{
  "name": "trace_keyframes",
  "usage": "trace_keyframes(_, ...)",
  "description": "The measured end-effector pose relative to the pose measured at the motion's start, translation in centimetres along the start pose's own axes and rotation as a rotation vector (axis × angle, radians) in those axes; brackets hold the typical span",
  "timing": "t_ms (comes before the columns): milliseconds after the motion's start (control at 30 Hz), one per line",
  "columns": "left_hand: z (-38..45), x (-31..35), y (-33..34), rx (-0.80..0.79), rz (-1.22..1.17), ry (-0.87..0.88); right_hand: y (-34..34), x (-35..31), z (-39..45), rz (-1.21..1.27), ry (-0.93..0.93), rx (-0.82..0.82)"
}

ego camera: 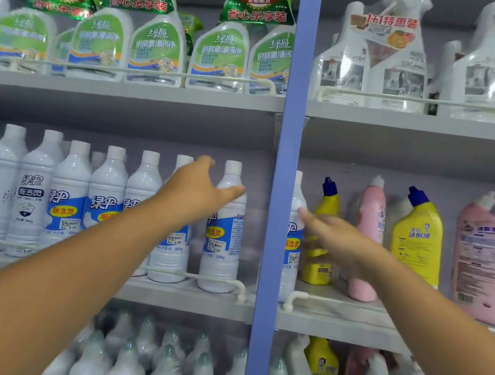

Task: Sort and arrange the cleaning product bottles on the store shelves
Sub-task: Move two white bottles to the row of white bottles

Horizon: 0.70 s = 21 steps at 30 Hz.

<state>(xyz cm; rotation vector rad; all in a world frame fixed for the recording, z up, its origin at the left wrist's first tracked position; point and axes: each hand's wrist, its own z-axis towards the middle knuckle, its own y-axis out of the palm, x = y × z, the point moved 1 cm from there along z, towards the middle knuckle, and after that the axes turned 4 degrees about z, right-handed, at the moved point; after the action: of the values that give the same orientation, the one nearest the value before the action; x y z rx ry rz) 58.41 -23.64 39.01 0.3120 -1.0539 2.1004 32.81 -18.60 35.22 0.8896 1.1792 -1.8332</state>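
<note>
A row of white bottles with blue labels stands on the middle shelf [124,288]. My left hand [198,190] reaches between two of them; its thumb lies against the neck of the rightmost white bottle [225,226] and its fingers go behind a second white bottle [170,253]. My right hand [334,239] stretches out with straight fingers, fingertips touching a white bottle [293,237] half hidden behind the blue upright post [281,193]. A small yellow bottle [323,233] with a blue cap stands just behind that hand.
Pink bottles [369,237] and a larger yellow bottle [418,235] fill the middle shelf's right bay. Green-labelled spray bottles [158,45] and clear-wrapped twin packs [378,62] stand on the top shelf. White wire rails [236,283] edge the shelves. More white bottles [166,370] crowd the lowest shelf.
</note>
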Motion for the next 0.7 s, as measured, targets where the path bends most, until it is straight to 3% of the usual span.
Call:
trace_keyframes(233,3.7,1.8,-1.1,0.006,-0.043,0.071,-5.4,-8.2,-1.0,0.13,-0.259,0.287)
trace_keyframes(400,5.2,2.5,-1.0,-0.123,0.046,0.087,-5.5,-11.6,-2.8,-0.026,-0.325,0.238)
trace_keyframes(700,6.6,1.8,-2.8,-0.15,0.142,0.115,-1.0,-15.2,-5.6,-0.144,-0.509,0.218)
